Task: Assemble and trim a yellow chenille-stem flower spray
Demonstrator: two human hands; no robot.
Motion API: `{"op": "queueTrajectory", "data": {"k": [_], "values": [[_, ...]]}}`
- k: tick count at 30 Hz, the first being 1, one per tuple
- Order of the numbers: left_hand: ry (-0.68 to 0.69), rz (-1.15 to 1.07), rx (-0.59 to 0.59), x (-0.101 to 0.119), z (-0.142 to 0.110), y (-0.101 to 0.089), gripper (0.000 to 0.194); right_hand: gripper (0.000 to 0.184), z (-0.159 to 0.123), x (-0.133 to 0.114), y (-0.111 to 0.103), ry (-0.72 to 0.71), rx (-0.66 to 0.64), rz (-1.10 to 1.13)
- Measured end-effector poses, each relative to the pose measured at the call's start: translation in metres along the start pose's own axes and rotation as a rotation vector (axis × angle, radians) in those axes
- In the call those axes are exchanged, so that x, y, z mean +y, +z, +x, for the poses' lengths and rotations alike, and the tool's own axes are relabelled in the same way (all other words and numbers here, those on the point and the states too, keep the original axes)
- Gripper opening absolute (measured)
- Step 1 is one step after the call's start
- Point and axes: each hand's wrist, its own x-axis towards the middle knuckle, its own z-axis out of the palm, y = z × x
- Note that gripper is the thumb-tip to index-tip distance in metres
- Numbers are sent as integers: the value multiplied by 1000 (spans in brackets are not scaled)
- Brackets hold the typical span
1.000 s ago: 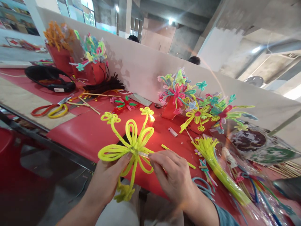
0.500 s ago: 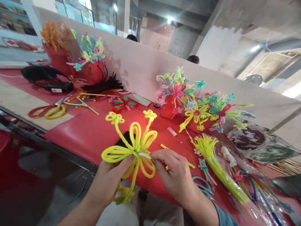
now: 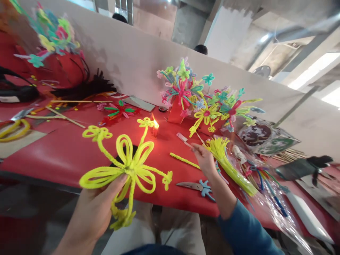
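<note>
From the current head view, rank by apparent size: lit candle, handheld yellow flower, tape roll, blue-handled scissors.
1. Yellow flower, helped by nearness to the camera
2. Blue-handled scissors
3. Lit candle
4. Tape roll

We hold a yellow looped flower (image 3: 129, 169) in our left hand (image 3: 98, 205); our right hand (image 3: 205, 158) pinches what looks like a thin pale stick (image 3: 188, 144) near the yellow stems (image 3: 230, 164). A lit candle (image 3: 155, 131) and blue-handled scissors (image 3: 196, 186) sit on the red table (image 3: 162, 168).
</note>
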Motion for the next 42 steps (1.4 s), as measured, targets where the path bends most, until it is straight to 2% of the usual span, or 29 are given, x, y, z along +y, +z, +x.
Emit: {"op": "queueTrajectory", "data": {"k": [3, 6, 10, 16, 21, 24, 27, 29, 30, 31, 34, 37, 42], "values": [[-55, -34, 1, 0, -1, 3, 45, 22, 14, 41, 15, 58, -37, -129], [-85, -39, -1, -1, -3, 4, 48, 16, 20, 60, 27, 72, -71, -249], [-100, -13, -20, -2, -3, 4, 50, 19, 26, 67, 34, 67, -103, -351], [-125, 17, -13, -7, -3, 5, 43, 20, 22, 63, 30, 24, -118, -422], [-111, 42, -63, -14, -4, 10, 32, 18, 9, 47, 40, -139, -219, -362], [-93, 77, -88, -15, -6, 12, 29, 15, 6, 35, 39, -159, -194, -310], [-75, 87, -109, -14, -6, 11, 27, 25, -4, 12, 21, -138, -93, -240], [-69, 89, -138, -15, -5, 11, 27, 32, -22, -13, 4, -155, -19, -176], [-64, 94, -154, -16, -5, 11, 26, 32, -34, -29, -5, -232, 42, -83], [-57, 107, -163, -17, -4, 12, 26, 34, -47, -45, -13, -355, 40, -13], [-11, 203, -135, -17, -5, 18, 22, 46, -80, -86, -26, -609, -175, 48], [62, 320, -135, -13, -7, 25, 17, 47, -95, -105, -26, -642, -264, -67], [214, 476, -182, -3, -11, 28, 13, 47, -93, -104, -20, -621, -313, -109]]}}
